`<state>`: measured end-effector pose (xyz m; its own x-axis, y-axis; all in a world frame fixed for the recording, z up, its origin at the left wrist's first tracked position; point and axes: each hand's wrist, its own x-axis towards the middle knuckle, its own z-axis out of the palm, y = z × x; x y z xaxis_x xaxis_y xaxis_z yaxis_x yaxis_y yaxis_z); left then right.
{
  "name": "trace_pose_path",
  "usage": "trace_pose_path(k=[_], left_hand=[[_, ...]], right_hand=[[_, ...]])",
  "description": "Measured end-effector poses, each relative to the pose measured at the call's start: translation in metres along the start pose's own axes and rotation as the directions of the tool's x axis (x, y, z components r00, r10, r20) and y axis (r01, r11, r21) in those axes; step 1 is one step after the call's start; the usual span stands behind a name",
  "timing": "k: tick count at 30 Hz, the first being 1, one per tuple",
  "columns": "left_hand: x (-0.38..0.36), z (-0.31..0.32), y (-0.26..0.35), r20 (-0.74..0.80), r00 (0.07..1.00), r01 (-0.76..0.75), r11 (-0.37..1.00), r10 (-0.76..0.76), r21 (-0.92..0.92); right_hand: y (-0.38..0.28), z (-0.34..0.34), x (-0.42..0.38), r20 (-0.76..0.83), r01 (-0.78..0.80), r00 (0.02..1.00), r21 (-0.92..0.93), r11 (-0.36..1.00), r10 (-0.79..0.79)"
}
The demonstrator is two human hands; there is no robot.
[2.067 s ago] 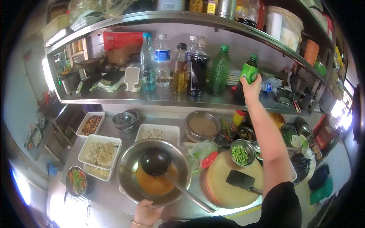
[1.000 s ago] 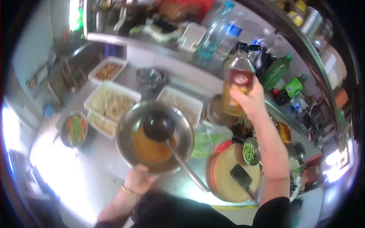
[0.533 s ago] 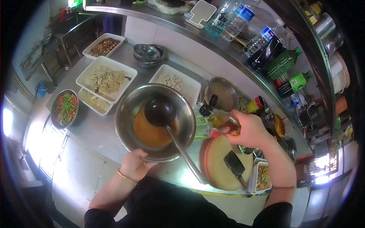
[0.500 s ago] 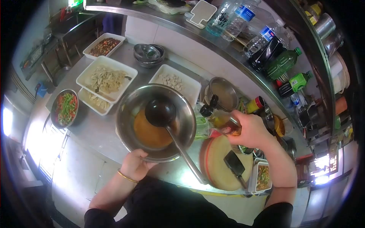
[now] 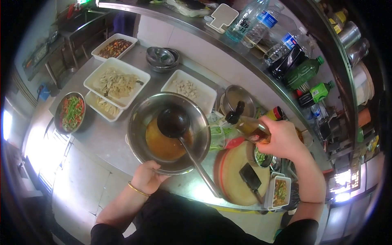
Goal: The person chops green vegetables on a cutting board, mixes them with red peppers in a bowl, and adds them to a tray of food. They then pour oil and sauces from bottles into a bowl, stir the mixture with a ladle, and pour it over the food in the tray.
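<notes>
My left hand (image 5: 148, 178) grips the near rim of a steel mixing bowl (image 5: 136, 152), thumb on top and fingers underneath. Orange-brown liquid (image 5: 160, 143) lies in the bowl. A ladle (image 5: 199, 167) rests inside it, its dark scoop in the liquid and its long handle sticking out over the near right rim. My right hand (image 5: 281, 136) is wrapped round a bottle (image 5: 250, 127) of amber liquid, tilted with its black flip-top mouth pointing left at the bowl. The mouth is apart from the rim; a faint thin line between them may be liquid.
White trays of food (image 5: 141, 77) and a bowl of cut peppers (image 5: 61, 122) stand left. A round chopping board (image 5: 222, 183) with a cleaver (image 5: 250, 175) lies at right. Stacked bowls (image 5: 163, 67) sit behind; a bottle-laden shelf (image 5: 196, 28) overhangs the counter's back.
My right hand and the bottle have moved a little right, away from the bowl, the bottle still tilted. My left hand, the bowl and the ladle have hardly moved.
</notes>
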<state>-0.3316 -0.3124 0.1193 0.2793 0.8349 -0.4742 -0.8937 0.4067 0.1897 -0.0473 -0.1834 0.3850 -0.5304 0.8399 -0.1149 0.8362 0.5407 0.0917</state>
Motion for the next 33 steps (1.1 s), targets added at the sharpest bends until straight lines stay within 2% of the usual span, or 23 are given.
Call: trace_pose_path(k=[3,6,7,8,10,11,12,14,16,19,20,22,25,28,29,32,33], left_hand=[[0.001,-0.003,-0.001,-0.008,1.000,-0.011,1.000,0.011,-0.007],[0.003,-0.003,-0.002,0.002,0.999,-0.050,0.999,0.050,0.015],[0.003,-0.003,-0.001,0.007,0.998,-0.065,0.997,0.065,0.031],[0.002,-0.001,0.001,0.005,0.998,-0.062,0.997,0.062,0.033],[0.000,0.004,0.005,0.013,0.999,-0.053,0.997,0.053,0.047],[0.003,0.002,0.006,-0.011,0.999,-0.039,0.999,0.040,0.025],[0.007,-0.006,0.005,-0.032,0.999,-0.025,1.000,0.026,0.006],[0.010,-0.006,0.007,-0.040,0.999,-0.036,0.999,0.037,0.009],[0.008,-0.005,0.008,-0.024,0.996,-0.086,0.995,0.087,0.043],[0.008,-0.014,0.010,-0.033,0.998,-0.054,0.998,0.056,0.035],[0.008,-0.016,0.012,-0.023,0.998,-0.054,0.998,0.055,0.036],[0.006,-0.017,0.013,-0.015,0.999,-0.051,0.998,0.052,0.027],[0.005,-0.021,0.018,-0.054,0.998,-0.039,0.996,0.044,0.081],[0.007,-0.018,0.026,-0.056,0.998,-0.022,0.997,0.026,0.075],[0.007,-0.016,0.027,-0.055,0.998,-0.011,0.998,0.014,0.060],[0.013,-0.011,0.031,-0.112,0.992,-0.047,0.992,0.060,0.113],[0.017,-0.013,0.031,-0.112,0.992,-0.043,0.993,0.056,0.109]], right_hand=[[0.003,-0.003,-0.002,-0.053,-0.070,0.996,0.148,0.987,0.078],[0.007,-0.004,0.005,-0.167,0.021,0.981,0.578,0.816,0.093],[0.010,-0.014,0.007,-0.118,-0.046,0.982,0.609,0.792,0.148],[0.022,-0.011,0.015,-0.231,0.094,0.966,0.724,0.683,0.112],[0.039,-0.019,0.026,-0.325,0.139,0.920,0.793,0.593,0.220],[0.042,-0.025,0.038,-0.373,0.202,0.887,0.843,0.499,0.272],[0.043,-0.031,0.051,-0.416,0.273,0.847,0.874,0.402,0.330],[0.048,-0.039,0.085,-0.515,0.410,0.768,0.852,0.326,0.380],[0.048,-0.043,0.120,-0.589,0.446,0.652,0.807,0.386,0.479],[0.057,-0.029,0.172,-0.610,0.474,0.591,0.792,0.385,0.528],[0.063,-0.020,0.190,-0.655,0.516,0.536,0.754,0.408,0.533],[0.068,-0.016,0.217,-0.697,0.497,0.439,0.714,0.493,0.567],[0.063,-0.017,0.229,-0.676,0.435,0.417,0.736,0.519,0.608],[0.068,-0.012,0.245,-0.695,0.456,0.370,0.714,0.531,0.616],[0.068,-0.010,0.241,-0.698,0.401,0.368,0.715,0.573,0.614],[0.060,0.007,0.232,-0.877,0.201,0.040,0.476,0.856,0.479],[0.041,0.013,0.206,-0.891,0.262,0.130,0.454,0.851,0.435]])
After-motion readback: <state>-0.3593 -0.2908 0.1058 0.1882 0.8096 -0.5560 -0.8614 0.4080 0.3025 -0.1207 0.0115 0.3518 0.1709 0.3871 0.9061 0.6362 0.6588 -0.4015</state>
